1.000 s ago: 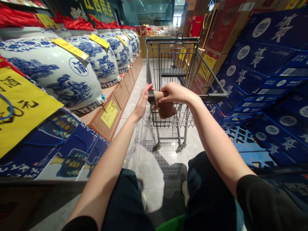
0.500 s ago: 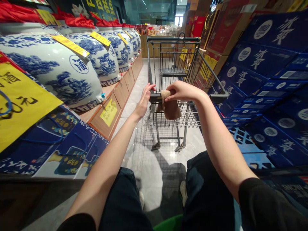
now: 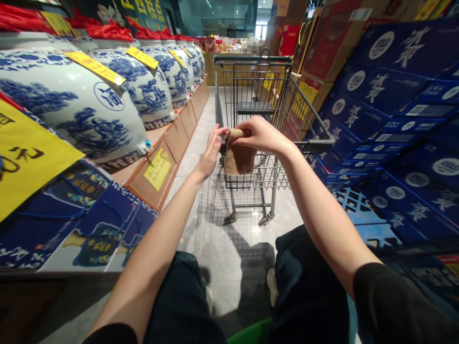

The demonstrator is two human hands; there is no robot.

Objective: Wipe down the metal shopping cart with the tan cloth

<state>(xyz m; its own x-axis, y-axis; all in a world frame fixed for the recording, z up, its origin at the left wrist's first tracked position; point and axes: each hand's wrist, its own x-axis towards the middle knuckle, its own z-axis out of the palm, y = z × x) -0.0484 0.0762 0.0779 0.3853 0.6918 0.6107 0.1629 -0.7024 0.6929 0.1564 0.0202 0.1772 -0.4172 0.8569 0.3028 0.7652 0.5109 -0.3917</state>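
Brown cloth (image 3: 239, 155), crumpled, hanging from right hand (image 3: 260, 134) at cart handle (image 3: 317, 142)

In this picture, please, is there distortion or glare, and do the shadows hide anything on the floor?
Head view: the wide lens bends the blue-and-white porcelain jars and blue cartons near the edges; the pale floor tiles show soft glare; the shopping cart throws a grid shadow there, which hides nothing visible.

Free passage ran along the white tile aisle (image 3: 190, 148), between blue-and-white porcelain jars (image 3: 150, 91) left and navy printed cartons (image 3: 387, 91) right; grey wire cart basket (image 3: 251, 58) blocked straight ahead.
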